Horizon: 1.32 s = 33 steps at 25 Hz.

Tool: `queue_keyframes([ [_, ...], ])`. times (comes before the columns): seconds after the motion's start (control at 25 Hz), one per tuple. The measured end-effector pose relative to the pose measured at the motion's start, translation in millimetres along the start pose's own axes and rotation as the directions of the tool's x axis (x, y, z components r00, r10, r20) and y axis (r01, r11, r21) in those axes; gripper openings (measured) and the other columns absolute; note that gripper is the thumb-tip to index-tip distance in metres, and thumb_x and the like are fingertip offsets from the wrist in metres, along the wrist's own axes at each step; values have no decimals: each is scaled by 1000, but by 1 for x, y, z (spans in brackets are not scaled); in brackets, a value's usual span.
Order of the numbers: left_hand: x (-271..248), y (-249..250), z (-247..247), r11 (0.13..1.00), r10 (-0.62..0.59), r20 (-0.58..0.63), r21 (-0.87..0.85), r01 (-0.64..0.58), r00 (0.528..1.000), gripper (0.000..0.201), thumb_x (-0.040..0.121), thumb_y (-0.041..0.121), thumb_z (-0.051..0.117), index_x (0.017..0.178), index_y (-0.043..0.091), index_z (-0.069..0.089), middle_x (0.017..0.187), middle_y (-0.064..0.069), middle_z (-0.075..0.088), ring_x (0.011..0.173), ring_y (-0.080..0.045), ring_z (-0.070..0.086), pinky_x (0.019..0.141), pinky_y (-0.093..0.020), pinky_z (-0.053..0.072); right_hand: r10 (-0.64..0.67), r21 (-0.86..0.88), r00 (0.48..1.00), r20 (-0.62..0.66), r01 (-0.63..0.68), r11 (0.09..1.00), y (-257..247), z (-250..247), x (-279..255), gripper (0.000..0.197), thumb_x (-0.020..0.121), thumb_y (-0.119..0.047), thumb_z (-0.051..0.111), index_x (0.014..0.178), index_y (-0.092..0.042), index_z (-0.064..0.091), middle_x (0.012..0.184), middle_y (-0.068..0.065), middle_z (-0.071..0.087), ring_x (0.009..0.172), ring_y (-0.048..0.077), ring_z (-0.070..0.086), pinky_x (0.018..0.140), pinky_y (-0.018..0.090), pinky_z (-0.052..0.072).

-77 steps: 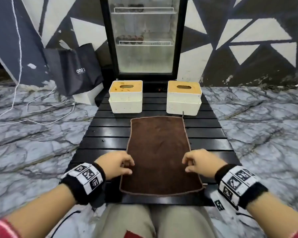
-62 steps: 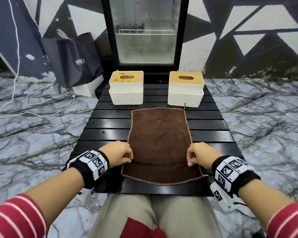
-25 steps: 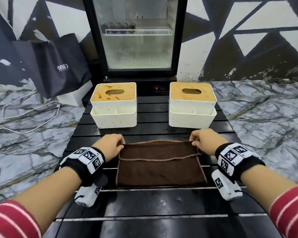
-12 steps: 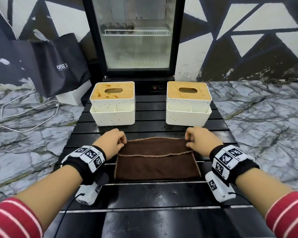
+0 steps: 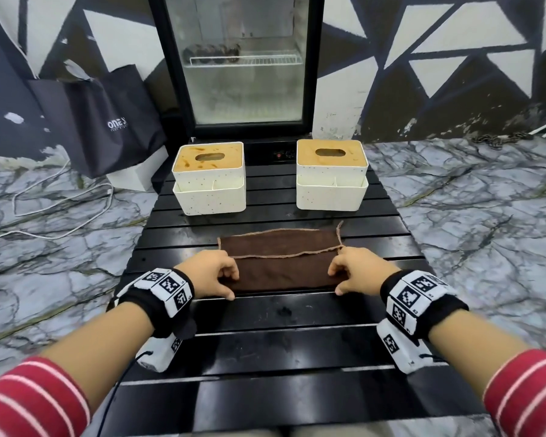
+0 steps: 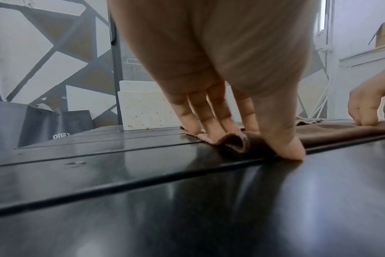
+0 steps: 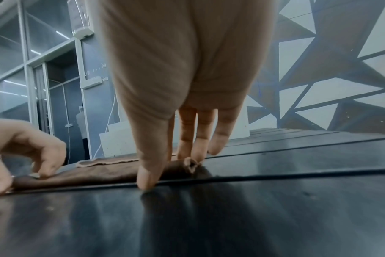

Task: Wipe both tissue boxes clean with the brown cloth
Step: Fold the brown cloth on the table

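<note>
The left hand (image 5: pixel 212 275) and right hand (image 5: pixel 356 272) each pinch a near corner of the folded brown cloth (image 5: pixel 281 260), fingertips partly hidden by knuckles.

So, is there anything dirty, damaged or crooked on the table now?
Yes. The left tissue box has orange-brown smears on its lid and small orange specks on its white front. The right tissue box has only faint marks on its lid. The brown cloth is folded unevenly: its upper hem runs wavy, short of the far edge.

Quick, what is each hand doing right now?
Left hand: pinching the brown cloth's near left corner.
Right hand: pinching its near right corner.
</note>
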<state>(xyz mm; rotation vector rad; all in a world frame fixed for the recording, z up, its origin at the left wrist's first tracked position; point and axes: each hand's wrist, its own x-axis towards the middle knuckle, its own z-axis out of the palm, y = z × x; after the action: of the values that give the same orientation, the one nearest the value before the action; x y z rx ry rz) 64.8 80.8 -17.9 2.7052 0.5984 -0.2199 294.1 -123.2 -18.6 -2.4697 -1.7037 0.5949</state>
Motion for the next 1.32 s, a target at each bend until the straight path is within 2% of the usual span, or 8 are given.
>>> queue_keyframes([
  [0.2, -9, 3, 6, 993, -11, -4, 119, 11, 1000, 28, 81, 23, 70, 108, 15, 67, 108, -1, 59, 100, -16, 55, 84, -21, 38, -20, -124, 1000, -1, 19, 992, 2, 7, -15, 39, 84, -22, 61, 122, -23, 57, 121, 4, 51, 114, 23, 48, 97, 30, 38],
  [0.4, -19, 1, 14, 986, 4, -24, 165, 0, 1000, 24, 88, 12, 60, 111, 12, 67, 114, -4, 63, 111, -20, 56, 93, -23, 36, 68, -201, 997, 45, -58, 978, -7, 12, -8, 33, 89, -12, 50, 121, -17, 58, 124, 10, 54, 115, 29, 51, 95, 33, 42],
  [0.56, -25, 2, 8, 991, 25, -65, 136, -16, 998, 24, 88, 11, 59, 111, 12, 67, 113, -3, 63, 109, -19, 57, 84, -15, 32, 52, -203, 999, 9, -50, 978, -4, 14, -12, 27, 88, -11, 49, 110, -19, 63, 120, 10, 57, 109, 30, 55, 92, 32, 43],
  [0.72, -46, -3, 15, 993, 78, -87, 94, -69, 993, 21, 87, 10, 60, 107, 11, 69, 109, -4, 65, 105, -20, 58, 82, -11, 29, -39, -144, 999, -24, 35, 989, 5, 11, -39, 23, 87, -13, 51, 103, -19, 66, 113, 5, 64, 106, 23, 56, 93, 29, 42],
  [0.92, -76, -2, 42, 984, 169, -76, 73, -163, 983, 16, 87, 11, 61, 100, 15, 69, 99, -2, 64, 94, -13, 57, 80, -13, 31, -118, -122, 993, 18, 119, 985, 7, 17, -71, 24, 86, -17, 51, 104, -22, 67, 111, -2, 66, 105, 15, 57, 92, 22, 41],
  [1.04, -72, -5, 40, 978, 206, -148, 46, -201, 967, 16, 74, 6, 71, 87, 16, 71, 84, -2, 68, 81, -11, 56, 76, -16, 37, -101, -51, 994, -41, 99, 994, 8, 12, -68, 22, 84, -15, 53, 100, -19, 68, 105, -3, 68, 96, 12, 60, 84, 14, 38],
  [1.16, -62, -3, 29, 998, 52, -224, -24, -59, 973, 17, 83, 11, 67, 99, 14, 72, 97, -3, 68, 92, -15, 61, 83, -15, 37, -35, 58, 990, -133, 43, 997, 9, 0, -57, 19, 84, -13, 57, 97, -17, 70, 96, -1, 71, 84, 8, 59, 76, 9, 35],
  [1.32, -39, -4, 18, 998, -61, -270, -50, 50, 961, 19, 84, 14, 67, 103, 14, 71, 104, -3, 69, 101, -18, 62, 86, -14, 34, 1, 35, 989, -147, 4, 999, 12, -7, -36, 19, 86, -15, 56, 99, -18, 69, 98, 0, 70, 91, 13, 61, 74, 9, 32],
])
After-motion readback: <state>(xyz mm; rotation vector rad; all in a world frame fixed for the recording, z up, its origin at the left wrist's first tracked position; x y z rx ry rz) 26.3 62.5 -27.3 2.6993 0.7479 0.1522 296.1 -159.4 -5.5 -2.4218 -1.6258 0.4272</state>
